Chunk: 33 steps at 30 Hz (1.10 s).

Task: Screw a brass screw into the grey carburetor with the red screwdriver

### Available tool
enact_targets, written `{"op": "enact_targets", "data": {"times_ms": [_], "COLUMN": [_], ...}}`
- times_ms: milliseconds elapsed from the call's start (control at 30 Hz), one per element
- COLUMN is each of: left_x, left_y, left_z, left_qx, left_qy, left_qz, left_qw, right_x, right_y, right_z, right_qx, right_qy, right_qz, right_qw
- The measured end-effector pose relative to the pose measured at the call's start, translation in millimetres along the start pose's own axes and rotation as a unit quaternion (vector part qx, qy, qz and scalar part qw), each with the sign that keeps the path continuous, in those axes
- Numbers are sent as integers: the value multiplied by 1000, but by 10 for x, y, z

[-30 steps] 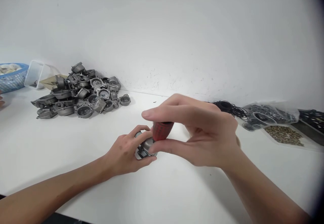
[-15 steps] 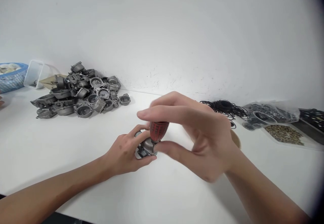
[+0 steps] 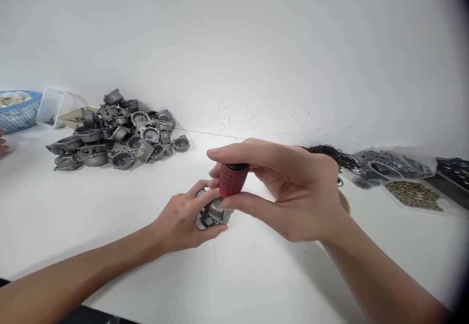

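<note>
My left hand point(image 3: 183, 221) is clamped round a small grey metal part point(image 3: 212, 212) on the table point(image 3: 110, 226), dead centre of view. My right hand point(image 3: 293, 192) pinches the red handle point(image 3: 232, 180) of a driver between thumb and fingers, standing it upright on top of the part; the tip is hidden, so I can't tell what it sits in.

To do this well, I judge: keep the handle straight over the part, press down lightly while twisting with the fingertips, and let my left hand pin the part flat so it can't spin or skid on the smooth top.

Around me: a plain white table against a white wall point(image 3: 234, 45). At ten o'clock, well apart, a heap of the same grey parts point(image 3: 117, 136); beyond it a clear tub point(image 3: 51, 106) and a blue basket point(image 3: 18, 111). At two o'clock, black rings point(image 3: 337, 157), then bags point(image 3: 395, 167) of dark bits, and small brass pieces point(image 3: 412, 194) at three.
</note>
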<state>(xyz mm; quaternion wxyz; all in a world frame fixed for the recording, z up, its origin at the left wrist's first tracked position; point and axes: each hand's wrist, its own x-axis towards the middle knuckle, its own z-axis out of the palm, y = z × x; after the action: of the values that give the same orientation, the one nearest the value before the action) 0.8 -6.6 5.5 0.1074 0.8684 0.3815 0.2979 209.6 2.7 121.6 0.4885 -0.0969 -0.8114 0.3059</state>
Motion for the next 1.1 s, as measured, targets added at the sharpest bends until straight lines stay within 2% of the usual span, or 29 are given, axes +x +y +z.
{"op": "enact_targets", "data": {"times_ms": [100, 233, 267, 367, 433, 600, 767, 833, 933, 1000, 1100], "left_x": [5, 5, 2, -8, -13, -18, 0, 3, -6, -14, -15], "left_y": [1, 1, 0, -2, -5, -18, -6, -5, -19, -24, -15], "left_z": [-8, -14, -14, -11, -7, 10, -4, -5, 8, 13, 3], "left_qx": [-4, -2, -1, 0, -2, -1, -10, -10, 4, 10, 1], "left_qy": [-15, -10, -6, -12, -18, 4, -15, -13, 8, 8, -17], "left_qz": [-13, 4, 7, -5, -15, 12, -15, -15, 13, 17, -9], "left_qw": [1000, 1000, 1000, 1000, 1000, 1000, 1000, 1000, 1000, 1000, 1000], "right_x": [14, 8, 8, 21, 30, 14, 6, 4, -4, -6, 0], "right_y": [28, -15, -18, 5, 21, 8, 26, 13, -17, -15, 7], "right_z": [-4, -52, -59, -54, -48, -70, -59, -59, -70, -70, -59], "right_qx": [-41, 7, 16, -7, -25, 39, -47, -40, 23, 25, -32], "right_qy": [33, -49, -53, -4, 13, -40, 25, 9, -35, -24, 13], "right_qz": [-35, 8, 5, -32, -33, 6, -35, -24, 15, 6, -23], "right_qw": [998, 999, 998, 999, 999, 998, 998, 999, 999, 999, 999]}}
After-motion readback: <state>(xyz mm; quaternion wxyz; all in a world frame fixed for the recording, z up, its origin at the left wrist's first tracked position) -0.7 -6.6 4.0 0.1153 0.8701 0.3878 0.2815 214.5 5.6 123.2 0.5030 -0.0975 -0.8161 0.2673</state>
